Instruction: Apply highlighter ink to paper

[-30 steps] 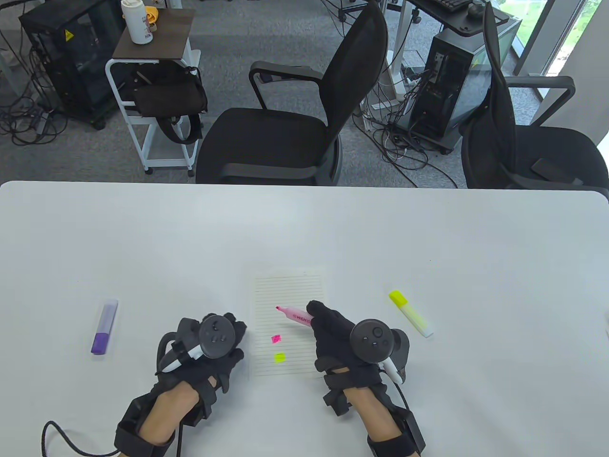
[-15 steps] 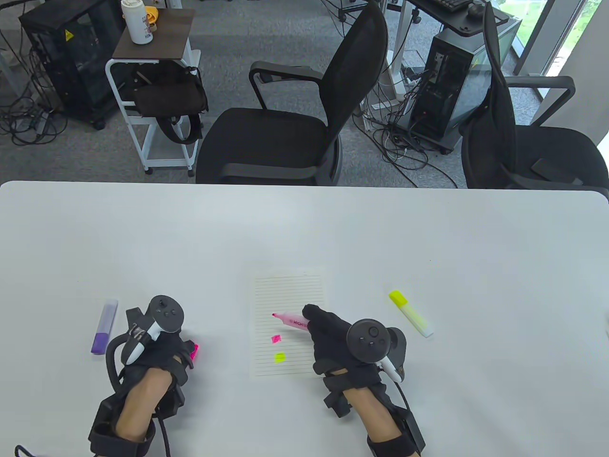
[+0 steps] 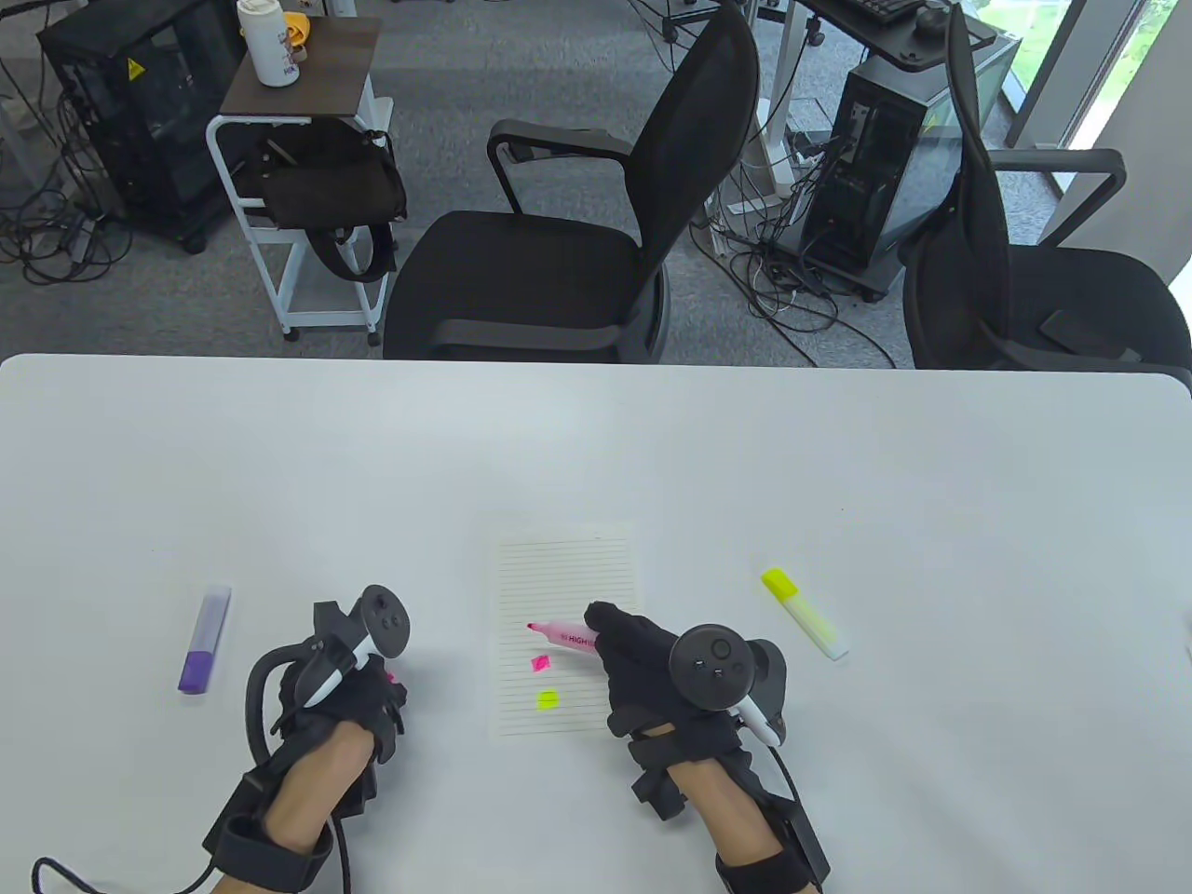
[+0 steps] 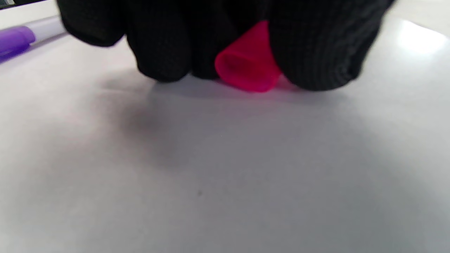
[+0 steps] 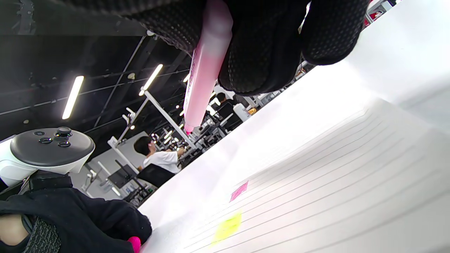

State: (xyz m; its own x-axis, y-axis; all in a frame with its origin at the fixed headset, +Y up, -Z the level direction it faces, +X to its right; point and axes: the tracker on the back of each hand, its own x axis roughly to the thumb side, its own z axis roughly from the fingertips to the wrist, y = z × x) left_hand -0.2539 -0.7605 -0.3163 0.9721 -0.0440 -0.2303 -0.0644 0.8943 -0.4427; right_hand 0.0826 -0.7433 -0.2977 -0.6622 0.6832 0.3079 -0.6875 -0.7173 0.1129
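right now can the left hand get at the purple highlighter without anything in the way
Probably yes. The purple highlighter lies on bare table just left of the left hand, nothing between them. But that hand holds the pink cap, so its fingers are occupied.

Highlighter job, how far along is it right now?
Done: the lined paper already carries a pink mark and a yellow mark. In hand: the right hand holds the uncapped pink highlighter over the paper, while the left hand holds its pink cap. Left: the purple highlighter lies capped, with no purple mark visible.
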